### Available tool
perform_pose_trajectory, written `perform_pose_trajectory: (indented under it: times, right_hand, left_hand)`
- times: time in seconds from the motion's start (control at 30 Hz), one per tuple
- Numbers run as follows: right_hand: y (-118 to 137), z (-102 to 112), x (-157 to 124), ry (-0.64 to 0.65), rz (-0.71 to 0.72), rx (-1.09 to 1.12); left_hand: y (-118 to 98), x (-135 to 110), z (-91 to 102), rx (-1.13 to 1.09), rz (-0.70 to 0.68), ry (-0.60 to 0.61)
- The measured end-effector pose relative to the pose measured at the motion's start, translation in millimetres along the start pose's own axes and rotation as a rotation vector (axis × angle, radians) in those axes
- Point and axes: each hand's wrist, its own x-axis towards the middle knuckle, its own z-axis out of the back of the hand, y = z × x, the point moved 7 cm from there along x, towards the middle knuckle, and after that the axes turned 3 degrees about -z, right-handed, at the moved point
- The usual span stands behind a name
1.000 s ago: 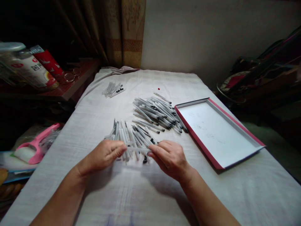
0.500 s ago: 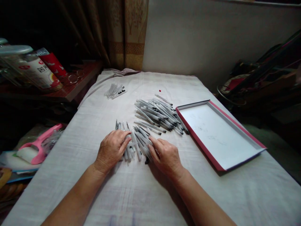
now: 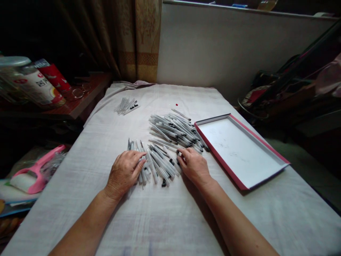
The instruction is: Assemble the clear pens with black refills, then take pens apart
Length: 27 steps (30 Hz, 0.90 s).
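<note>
My left hand (image 3: pixel 124 172) rests on the left side of the near pile of loose clear pen barrels (image 3: pixel 163 165). Its thumb and forefinger are apart, and the other fingers are partly hidden. My right hand (image 3: pixel 194 164) is to the right of this pile, thumb and forefinger closed at the dark end of a pen (image 3: pixel 166 143) lying between the piles. Thin dark refills (image 3: pixel 157 147) show among the barrels. A small black cap (image 3: pixel 163 183) lies at the near edge. Behind is a bigger heap of clear pens with black ends (image 3: pixel 176 128).
An open shallow box (image 3: pixel 221 161) with red sides lies to the right. A small group of clear tubes (image 3: pixel 125 105) with black bits lies at the far left, and a red bit (image 3: pixel 176 105) behind the heap. Jars (image 3: pixel 39 85) and glasses (image 3: pixel 78 93) stand on a side table.
My right hand has moved off the near pile, right and slightly away, to the pen end; more barrels and another black cap show. My left hand stays in place. The view has shifted slightly.
</note>
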Motion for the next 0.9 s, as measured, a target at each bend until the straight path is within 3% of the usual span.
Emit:
perform_pose_trajectory:
  times: [0.23,0.47,0.57,0.67,0.9]
  right_hand:
    - [-3.9,-7.1,9.0,0.063,-0.050,0.030]
    - [-8.7,11.5,-5.1,-0.067,-0.049,0.586]
    - [3.1,16.2,-13.5,0.027,0.019,0.734]
    - [9.5,15.9,-17.5,0.108,0.034,0.853]
    - [-5.1,-2.5,-13.6,0.244,-0.234,1.295]
  left_hand:
    - [-0.6,-0.6,1.0,0.029,-0.018,-0.036]
    - [-10.9,1.2,12.4,0.049,-0.067,-0.143]
    - [-16.1,2.1,21.3,0.096,-0.084,-0.229]
    - [-17.0,2.4,20.7,0.116,-0.130,-0.203]
    - [-16.7,0.5,21.9,0.043,-0.214,-0.152]
